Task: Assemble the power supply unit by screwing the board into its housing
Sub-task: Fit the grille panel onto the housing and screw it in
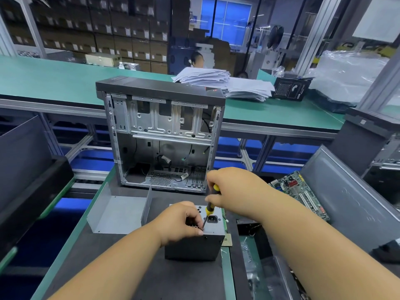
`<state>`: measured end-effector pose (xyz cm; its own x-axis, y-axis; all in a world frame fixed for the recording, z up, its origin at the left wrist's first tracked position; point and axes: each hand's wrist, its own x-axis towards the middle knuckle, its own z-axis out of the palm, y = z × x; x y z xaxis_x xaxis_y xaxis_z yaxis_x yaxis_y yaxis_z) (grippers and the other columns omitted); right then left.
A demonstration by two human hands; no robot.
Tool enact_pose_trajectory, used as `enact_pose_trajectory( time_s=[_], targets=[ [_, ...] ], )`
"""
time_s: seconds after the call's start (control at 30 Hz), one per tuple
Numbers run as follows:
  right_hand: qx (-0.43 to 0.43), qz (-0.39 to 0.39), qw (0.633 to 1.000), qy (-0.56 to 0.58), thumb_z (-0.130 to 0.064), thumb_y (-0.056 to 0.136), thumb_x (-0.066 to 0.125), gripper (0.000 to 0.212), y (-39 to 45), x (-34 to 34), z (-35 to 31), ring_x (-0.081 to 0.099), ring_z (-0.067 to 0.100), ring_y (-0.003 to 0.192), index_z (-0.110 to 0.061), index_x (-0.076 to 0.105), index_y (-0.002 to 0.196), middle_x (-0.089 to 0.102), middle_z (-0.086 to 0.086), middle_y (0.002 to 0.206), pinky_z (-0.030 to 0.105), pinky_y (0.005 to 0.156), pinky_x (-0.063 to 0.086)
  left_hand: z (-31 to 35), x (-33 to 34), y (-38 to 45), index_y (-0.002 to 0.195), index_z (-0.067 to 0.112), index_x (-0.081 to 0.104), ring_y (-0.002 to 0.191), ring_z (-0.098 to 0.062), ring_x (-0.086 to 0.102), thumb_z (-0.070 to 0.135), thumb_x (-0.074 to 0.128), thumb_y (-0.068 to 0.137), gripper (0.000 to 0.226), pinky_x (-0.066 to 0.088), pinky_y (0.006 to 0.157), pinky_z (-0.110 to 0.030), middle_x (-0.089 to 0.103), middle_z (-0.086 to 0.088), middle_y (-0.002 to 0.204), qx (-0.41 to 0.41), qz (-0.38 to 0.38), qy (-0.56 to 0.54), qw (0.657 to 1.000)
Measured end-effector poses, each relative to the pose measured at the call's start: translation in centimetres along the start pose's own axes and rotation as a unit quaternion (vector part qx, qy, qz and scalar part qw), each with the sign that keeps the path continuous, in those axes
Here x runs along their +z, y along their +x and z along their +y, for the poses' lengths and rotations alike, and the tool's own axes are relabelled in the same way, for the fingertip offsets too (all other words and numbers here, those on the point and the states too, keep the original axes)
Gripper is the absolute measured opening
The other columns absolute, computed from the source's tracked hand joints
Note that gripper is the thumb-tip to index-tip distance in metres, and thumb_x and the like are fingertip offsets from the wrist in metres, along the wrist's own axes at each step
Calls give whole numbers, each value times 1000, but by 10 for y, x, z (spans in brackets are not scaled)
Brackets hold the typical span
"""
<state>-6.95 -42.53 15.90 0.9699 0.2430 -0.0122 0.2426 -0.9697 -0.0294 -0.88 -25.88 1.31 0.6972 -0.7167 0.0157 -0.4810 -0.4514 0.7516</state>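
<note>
The power supply unit (194,241), a dark box with a grey top face and a socket, sits on the black mat (151,278) near the table (62,245) edge. The left hand (179,221) rests on it, fingers curled and pinching around the tip of the screwdriver (208,210). The right hand (229,187) grips the yellow-and-black handle, fingers closed round it. Just left lies a bent grey metal cover (118,211). Behind stands an open computer case (161,135), loose cables inside. A motherboard (299,194) lies right. Across the aisle, a green bench (54,79) carries stacked papers (216,80); boxes fill the shelving beyond.
</note>
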Motion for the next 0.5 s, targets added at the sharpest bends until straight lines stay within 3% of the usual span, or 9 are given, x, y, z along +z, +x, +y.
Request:
enact_pose_trajectory(
  time_s=[0.1,0.23,0.3,0.4,0.5],
  targets=[
    [41,-12,996,-78,-56,94,51,45,7,4,-1,37,10,56,-23,34,68,43,-6,67,28,46,24,0,0,0,75,33,70,89,-6,57,23,83,74,16,46,82,-18,60,3,91,0,-1,0,1000],
    [78,11,992,-101,-67,95,31,57,9,13,-5,40,13,54,-20,40,64,45,-4,62,27,45,26,-1,0,-1,73,37,68,89,-6,57,24,83,74,20,47,83,-21,60,6,91,-1,2,-6,1000],
    [64,29,995,-68,-62,96,33,48,4,15,-6,42,13,58,-22,40,70,46,-6,67,29,48,26,-3,1,0,72,39,67,90,-7,58,24,83,74,21,48,85,-24,60,6,91,0,2,-10,1000],
    [19,10,999,33,-36,89,50,14,-3,9,-5,50,18,72,-23,45,88,50,-6,77,32,53,32,-3,2,0,71,40,66,90,-7,58,25,83,74,23,48,84,-24,60,6,91,3,1,-6,1000],
    [1,-5,999,45,-25,88,53,8,-4,5,-6,50,18,75,-22,47,92,51,-5,81,31,56,34,-5,0,-2,73,35,71,87,-7,59,20,82,73,19,49,81,-23,62,5,89,-1,6,-29,1000]
  ],
)
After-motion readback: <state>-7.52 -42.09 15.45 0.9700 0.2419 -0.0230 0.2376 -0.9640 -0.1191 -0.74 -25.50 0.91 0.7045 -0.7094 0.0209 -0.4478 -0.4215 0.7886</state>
